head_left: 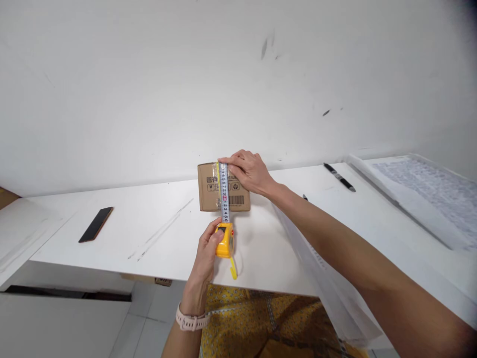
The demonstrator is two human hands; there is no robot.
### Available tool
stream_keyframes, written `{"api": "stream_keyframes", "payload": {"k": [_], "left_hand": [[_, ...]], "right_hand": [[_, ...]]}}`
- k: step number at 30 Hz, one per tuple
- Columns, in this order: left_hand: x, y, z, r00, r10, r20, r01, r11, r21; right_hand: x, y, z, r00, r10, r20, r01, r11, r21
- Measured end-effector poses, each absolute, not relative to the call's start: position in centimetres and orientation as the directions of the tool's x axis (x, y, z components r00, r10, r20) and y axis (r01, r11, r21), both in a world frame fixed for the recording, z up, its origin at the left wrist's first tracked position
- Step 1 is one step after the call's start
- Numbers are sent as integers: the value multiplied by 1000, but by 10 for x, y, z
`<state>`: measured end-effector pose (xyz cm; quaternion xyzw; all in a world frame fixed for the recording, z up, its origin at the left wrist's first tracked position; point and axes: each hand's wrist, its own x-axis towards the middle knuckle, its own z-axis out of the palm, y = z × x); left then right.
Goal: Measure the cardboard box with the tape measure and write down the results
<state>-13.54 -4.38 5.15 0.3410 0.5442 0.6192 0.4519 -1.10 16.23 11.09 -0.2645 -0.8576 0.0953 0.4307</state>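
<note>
A small brown cardboard box [208, 191] lies on the white table [149, 223] against the wall. A yellow tape measure [225, 240] sits at the box's near edge, its blade [224, 191] stretched across the top of the box. My left hand [206, 256] grips the yellow case, thumb on top. My right hand [248, 171] rests on the box's far right part, fingertips pressing the end of the blade down at the far edge.
A dark phone [96, 224] lies on the table to the left. A black pen [339, 177] lies at the right rear, beside a white sheet with a printed sheet [421, 191]. Yellow patterned fabric [261, 318] shows below the table edge.
</note>
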Motion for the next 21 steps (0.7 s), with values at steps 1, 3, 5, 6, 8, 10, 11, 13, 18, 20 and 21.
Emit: {"api": "stream_keyframes", "payload": {"k": [1, 3, 5, 6, 8, 10, 11, 13, 18, 20, 21], "left_hand": [[-135, -44, 51, -362, 930, -72, -190, 2, 982], [-135, -44, 51, -368, 927, -74, -193, 2, 981], [-136, -44, 51, -366, 928, -75, -192, 4, 981], [-136, -44, 51, -363, 929, -76, -192, 5, 981], [-136, -44, 51, -364, 928, -76, -192, 5, 981], [-136, -44, 51, -360, 930, -71, -186, 3, 982], [-136, -44, 51, -357, 932, -69, -183, 3, 983], [-136, -44, 51, -349, 935, -67, -177, 5, 984], [-137, -45, 51, -338, 939, -57, -172, -2, 985], [-137, -46, 51, -337, 940, -56, -171, -3, 985], [-136, -46, 51, -338, 939, -59, -171, 0, 985]], "right_hand": [[-11, 162, 111, -488, 534, 690, 370, 843, -391], [-11, 162, 111, -486, 535, 691, 366, 843, -395], [-11, 162, 111, -486, 539, 688, 365, 840, -401], [-11, 161, 111, -487, 542, 685, 367, 839, -402], [-11, 161, 112, -490, 545, 680, 374, 836, -401], [-11, 160, 112, -488, 549, 678, 381, 833, -401], [-11, 160, 112, -485, 551, 679, 381, 832, -403], [-11, 160, 113, -484, 552, 679, 376, 832, -408], [-11, 158, 112, -482, 546, 686, 368, 836, -407], [-11, 157, 111, -477, 543, 691, 358, 838, -412], [-11, 156, 111, -475, 541, 694, 354, 839, -413]]}}
